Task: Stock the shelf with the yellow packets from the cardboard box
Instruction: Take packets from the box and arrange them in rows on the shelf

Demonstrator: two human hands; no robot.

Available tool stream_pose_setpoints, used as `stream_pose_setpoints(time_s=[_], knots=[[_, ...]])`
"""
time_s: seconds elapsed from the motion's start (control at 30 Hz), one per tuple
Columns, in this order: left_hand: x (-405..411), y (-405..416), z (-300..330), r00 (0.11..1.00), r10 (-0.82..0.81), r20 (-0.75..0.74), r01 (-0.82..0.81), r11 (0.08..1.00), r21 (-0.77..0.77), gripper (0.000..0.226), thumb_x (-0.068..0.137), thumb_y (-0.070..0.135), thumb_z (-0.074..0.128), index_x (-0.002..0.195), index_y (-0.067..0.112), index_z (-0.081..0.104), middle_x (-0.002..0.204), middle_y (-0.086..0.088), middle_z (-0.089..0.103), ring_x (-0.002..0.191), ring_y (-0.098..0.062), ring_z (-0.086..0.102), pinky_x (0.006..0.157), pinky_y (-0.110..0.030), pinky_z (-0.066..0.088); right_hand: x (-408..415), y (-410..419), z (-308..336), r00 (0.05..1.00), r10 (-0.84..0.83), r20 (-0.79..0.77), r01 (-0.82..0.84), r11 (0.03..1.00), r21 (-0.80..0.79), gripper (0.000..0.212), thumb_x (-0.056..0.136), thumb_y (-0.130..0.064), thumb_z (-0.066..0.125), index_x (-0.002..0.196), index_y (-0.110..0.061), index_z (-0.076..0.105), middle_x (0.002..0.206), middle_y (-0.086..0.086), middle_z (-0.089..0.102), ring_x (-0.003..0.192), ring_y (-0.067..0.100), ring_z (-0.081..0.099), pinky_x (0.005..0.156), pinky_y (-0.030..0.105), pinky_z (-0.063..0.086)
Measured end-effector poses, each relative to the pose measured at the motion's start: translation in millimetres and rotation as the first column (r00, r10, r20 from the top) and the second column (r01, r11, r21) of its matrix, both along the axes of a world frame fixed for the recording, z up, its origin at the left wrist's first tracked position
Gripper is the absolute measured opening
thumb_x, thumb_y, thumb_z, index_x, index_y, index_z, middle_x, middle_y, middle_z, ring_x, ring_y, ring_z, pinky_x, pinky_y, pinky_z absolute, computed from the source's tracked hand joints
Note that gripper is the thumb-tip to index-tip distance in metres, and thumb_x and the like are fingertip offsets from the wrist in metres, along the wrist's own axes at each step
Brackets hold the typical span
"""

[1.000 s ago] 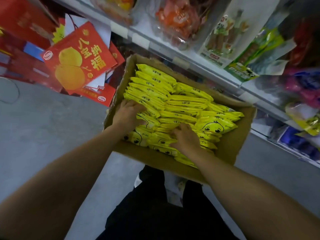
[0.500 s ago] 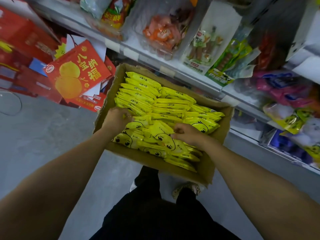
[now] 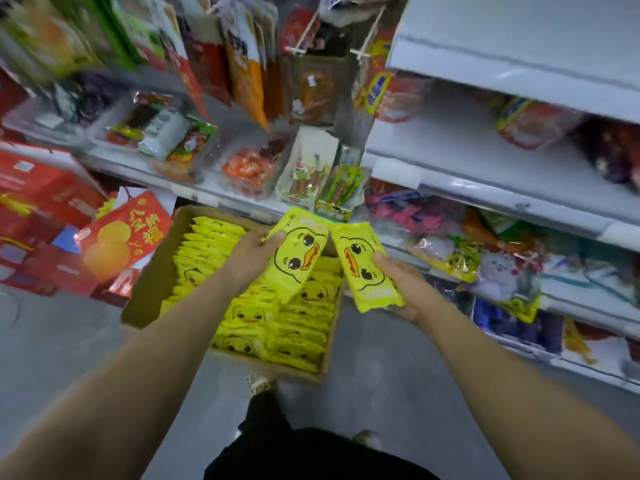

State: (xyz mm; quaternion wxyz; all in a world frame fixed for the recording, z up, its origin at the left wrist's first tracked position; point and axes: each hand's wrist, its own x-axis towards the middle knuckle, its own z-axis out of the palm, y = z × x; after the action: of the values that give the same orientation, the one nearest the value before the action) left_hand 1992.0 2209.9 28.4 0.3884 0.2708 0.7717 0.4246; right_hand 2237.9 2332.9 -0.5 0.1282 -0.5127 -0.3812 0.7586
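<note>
Two yellow packets are lifted clear of the cardboard box, one stack in each hand, though whether each stack is a single packet or several pressed together I cannot tell; the left packet shows a duck face upright, the right packet shows the same face turned upside down; the two nearly touch at their upper corners, at about 12 o'clock from the box's middle. The left hand grips its packet from the 9 o'clock side, thumb laid over the front edge, fingers curled behind it; the right hand holds its packet from the 3 o'clock side, thumb on the front, fingers wrapped underneath. The box sits on the grey floor, open-topped, with many more yellow packets in rows, too many and too blurred to count; the shelf with mixed snack bags stands at 1 to 3 o'clock; one red gift box leans at 9 o'clock.
</note>
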Motion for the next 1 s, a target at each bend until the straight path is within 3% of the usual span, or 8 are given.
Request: stream_pose_setpoints(time_s=[0.07,0.13,0.2,0.3,0.43,0.53,0.83,1.0], knots=[[35.9,14.9,25.6,0.992,-0.002,0.126,0.001,1.0,0.01,0.029,0.094,0.038,0.06,0.114,0.017,0.056,0.113,0.009,0.059,0.1,-0.012,0.053,0.082,-0.026,0.037,32.1,11.5,19.7,0.999,-0.024,-0.042,0.025,0.999,0.028,0.062,0.07,-0.047,0.083,0.119,-0.014,0.067,0.1,0.001,0.076,0.086,0.017,0.073,0.081,0.039,0.059],[66.3,31.1,45.9,0.969,-0.058,0.242,0.053,0.998,0.029,0.031,0.091,0.031,0.066,0.116,0.014,0.058,0.106,0.007,0.069,0.088,-0.011,0.064,0.075,-0.027,0.05,60.8,23.5,39.1,0.996,-0.068,-0.05,0.071,0.994,0.077,0.09,0.052,-0.057,0.09,0.127,-0.016,0.062,0.102,-0.001,0.075,0.086,0.014,0.071,0.082,0.036,0.057],[90.4,46.0,63.8,0.927,-0.146,0.345,0.118,0.988,0.101,0.035,0.086,0.016,0.069,0.119,0.007,0.06,0.098,-0.005,0.075,0.077,-0.017,0.072,0.061,-0.031,0.057,87.5,37.8,62.7,0.975,-0.136,-0.173,0.155,0.983,0.102,0.078,0.064,-0.042,0.087,0.13,-0.012,0.059,0.094,0.0,0.076,0.077,0.012,0.072,0.065,0.03,0.059],[117.6,65.6,96.7,0.892,-0.261,0.368,0.222,0.964,0.147,0.049,0.073,0.012,0.076,0.12,0.01,0.062,0.106,-0.013,0.073,0.089,-0.028,0.072,0.074,-0.049,0.059,119.6,54.0,102.6,0.938,-0.178,-0.297,0.227,0.963,0.142,0.081,0.061,-0.032,0.091,0.131,-0.011,0.057,0.107,0.006,0.074,0.088,0.019,0.073,0.073,0.034,0.06],[130.3,101.4,141.6,0.896,-0.369,0.247,0.324,0.924,0.202,0.037,0.079,0.001,0.072,0.116,0.003,0.064,0.103,-0.014,0.073,0.083,-0.024,0.072,0.073,-0.038,0.06,142.1,79.3,152.9,0.901,-0.151,-0.407,0.269,0.93,0.252,0.057,0.075,-0.021,0.071,0.128,-0.008,0.057,0.098,0.007,0.075,0.078,0.021,0.073,0.058,0.033,0.058],[129.8,131.7,180.9,0.906,-0.411,0.102,0.382,0.897,0.222,0.027,0.078,0.002,0.075,0.103,0.008,0.068,0.094,-0.01,0.075,0.078,-0.023,0.071,0.069,-0.034,0.06,144.7,103.2,188.9,0.858,-0.128,-0.498,0.32,0.891,0.321,0.044,0.074,-0.013,0.068,0.117,-0.008,0.063,0.099,0.008,0.076,0.084,0.022,0.074,0.069,0.04,0.061],[96.2,258.6,256.6,0.856,-0.455,-0.244,0.499,0.851,0.165,0.023,0.07,0.007,0.083,0.09,0.015,0.073,0.09,-0.005,0.076,0.088,-0.025,0.071,0.081,-0.034,0.058,133.0,203.2,262.0,0.902,-0.104,-0.42,0.346,0.756,0.556,0.072,0.06,-0.019,0.083,0.127,-0.005,0.06,0.115,0.014,0.071,0.099,0.03,0.071,0.074,0.042,0.06],[56.7,339.4,271.0,0.704,-0.571,-0.422,0.598,0.797,-0.081,0.07,0.063,0.039,0.088,0.123,0.013,0.063,0.125,0.0,0.064,0.118,-0.02,0.057,0.105,-0.033,0.04,106.7,265.5,287.9,0.913,-0.122,-0.39,0.35,0.726,0.592,0.046,0.075,-0.011,0.078,0.118,-0.01,0.065,0.11,0.01,0.074,0.099,0.029,0.071,0.081,0.044,0.058]])
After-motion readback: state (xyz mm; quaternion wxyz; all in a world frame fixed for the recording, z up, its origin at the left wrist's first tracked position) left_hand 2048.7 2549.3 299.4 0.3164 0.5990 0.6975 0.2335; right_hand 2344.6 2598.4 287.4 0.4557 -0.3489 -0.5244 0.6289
